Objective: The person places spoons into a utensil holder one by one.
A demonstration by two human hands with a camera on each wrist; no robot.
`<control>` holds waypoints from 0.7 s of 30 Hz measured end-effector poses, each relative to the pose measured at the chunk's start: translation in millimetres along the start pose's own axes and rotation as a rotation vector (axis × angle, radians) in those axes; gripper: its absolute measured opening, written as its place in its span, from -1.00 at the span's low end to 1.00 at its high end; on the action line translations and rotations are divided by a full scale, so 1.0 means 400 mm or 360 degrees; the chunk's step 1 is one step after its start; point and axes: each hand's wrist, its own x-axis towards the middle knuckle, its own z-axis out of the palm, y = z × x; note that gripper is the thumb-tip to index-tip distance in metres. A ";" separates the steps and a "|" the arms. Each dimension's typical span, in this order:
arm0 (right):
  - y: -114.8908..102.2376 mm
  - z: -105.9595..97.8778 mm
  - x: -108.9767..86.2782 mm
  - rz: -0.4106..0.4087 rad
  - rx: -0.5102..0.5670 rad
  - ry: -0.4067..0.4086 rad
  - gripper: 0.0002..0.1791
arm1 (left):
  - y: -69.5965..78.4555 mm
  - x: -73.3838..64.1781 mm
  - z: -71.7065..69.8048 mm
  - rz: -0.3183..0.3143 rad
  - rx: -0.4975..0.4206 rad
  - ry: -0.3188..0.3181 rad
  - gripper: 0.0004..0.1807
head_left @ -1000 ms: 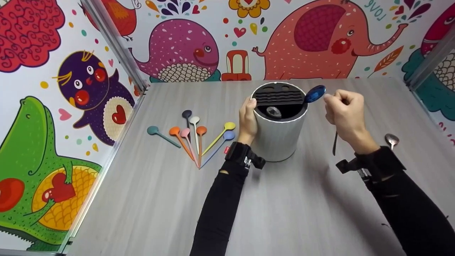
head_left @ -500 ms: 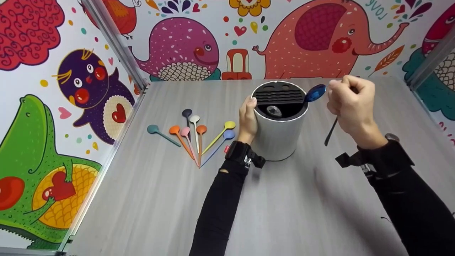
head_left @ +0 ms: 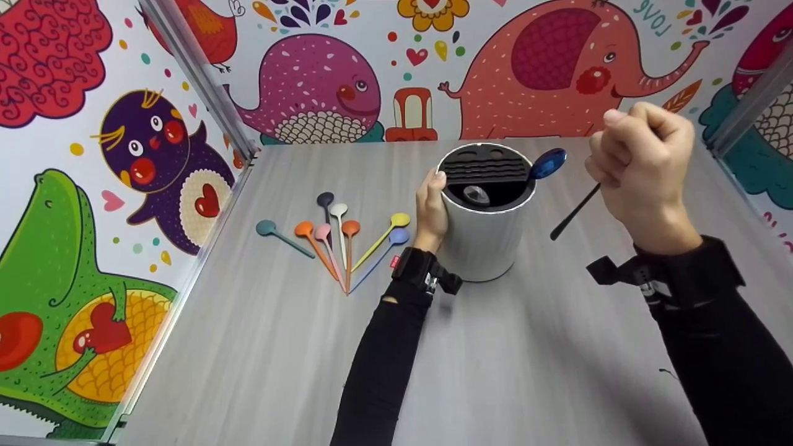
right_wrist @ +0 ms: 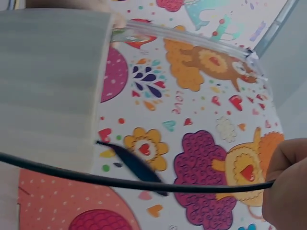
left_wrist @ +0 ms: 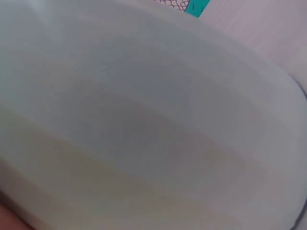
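Observation:
My left hand (head_left: 432, 207) grips the side of a light grey, round utensil holder (head_left: 486, 244) with a black slotted insert; its wall fills the left wrist view. Inside the wide opening sits a silver spoon head (head_left: 476, 196), and a shiny blue spoon (head_left: 548, 164) leans out over the right rim. To the right of the holder, raised above the table, my right hand (head_left: 647, 164) grips a thin dark utensil (head_left: 575, 212). Its flattened handle end points down toward the holder, and its other end is hidden in the fist. In the right wrist view the handle (right_wrist: 206, 188) crosses the frame.
Several coloured spoons lie on the grey wood-look table (head_left: 260, 353) left of the holder, among them a teal spoon (head_left: 266, 227), a yellow spoon (head_left: 400, 220) and a white spoon (head_left: 339, 210). Patterned panels (head_left: 316, 87) close the back and sides.
My right hand has risen and moved right, away from the holder, tilting the utensil so its handle end swings left. The forearm now hides the silver spoon on the table. My left hand stays put.

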 end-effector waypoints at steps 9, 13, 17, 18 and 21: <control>-0.036 0.047 0.015 -0.0167 0.0190 -0.0018 -0.48 | 0.037 -0.010 -0.007 0.0019 0.0013 -0.0042 -0.50; -0.048 0.064 0.018 -0.0250 0.0247 -0.0046 -0.49 | 0.085 -0.024 -0.009 0.0020 -0.0002 -0.0052 -0.51; -0.051 0.072 0.021 -0.0325 0.0309 -0.0030 -0.48 | 0.092 -0.027 -0.009 0.0018 -0.0018 -0.0052 -0.51; -0.051 0.072 0.023 -0.0338 0.0331 -0.0018 -0.48 | 0.083 -0.024 -0.009 0.0018 -0.0017 -0.0054 -0.50; -0.048 0.074 0.027 -0.0374 0.0377 0.0018 -0.48 | 0.048 -0.014 -0.007 0.0011 -0.0011 -0.0051 -0.49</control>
